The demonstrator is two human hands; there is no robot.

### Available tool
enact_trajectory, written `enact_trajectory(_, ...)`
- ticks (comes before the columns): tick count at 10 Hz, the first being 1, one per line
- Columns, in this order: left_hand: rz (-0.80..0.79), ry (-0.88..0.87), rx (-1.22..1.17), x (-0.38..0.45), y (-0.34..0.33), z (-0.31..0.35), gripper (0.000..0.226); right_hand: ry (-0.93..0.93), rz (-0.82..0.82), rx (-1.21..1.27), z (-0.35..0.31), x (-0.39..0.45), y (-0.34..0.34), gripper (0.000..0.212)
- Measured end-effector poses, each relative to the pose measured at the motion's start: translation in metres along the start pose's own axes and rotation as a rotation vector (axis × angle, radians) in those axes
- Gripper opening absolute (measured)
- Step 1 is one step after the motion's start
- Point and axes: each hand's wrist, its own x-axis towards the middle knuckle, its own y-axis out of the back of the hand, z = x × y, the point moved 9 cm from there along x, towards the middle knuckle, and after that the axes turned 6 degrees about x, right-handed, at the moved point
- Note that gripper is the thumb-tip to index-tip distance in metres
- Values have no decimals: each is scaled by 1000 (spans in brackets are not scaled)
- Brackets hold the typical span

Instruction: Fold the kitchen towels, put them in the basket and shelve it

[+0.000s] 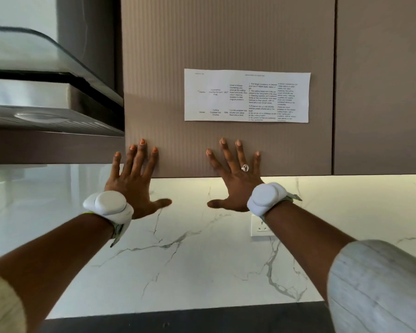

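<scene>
Kitchen w/ white marble backsplash (190, 260), brown ribbed wall-cabinet door (226, 44) shut. Left hand (136, 186) & right hand (234, 181) both flat, fingers spread, pressing door's lower edge, holding nothing. Printed sheet (247, 95) taped above. Range hood (46, 97) left. Towels/basket not visible.

Brown ribbed wall cabinet door (226, 44) with a printed paper sheet (247, 95) stuck on it, steel and glass range hood (46, 102) left of the cabinet, lit white marble backsplash (190, 248) below it, white wall socket (259, 227) on the marble, dark surface (178, 323) beneath.
</scene>
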Motion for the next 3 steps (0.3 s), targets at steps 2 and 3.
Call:
enact_trajectory(2,-110,-69,-16,-31,31,20,90,39,-131,99,-2,-25,20,99)
enact_trajectory(3,-138,-135,0,-46,38,32,89,33,-164,53,-3,-41,16,95)
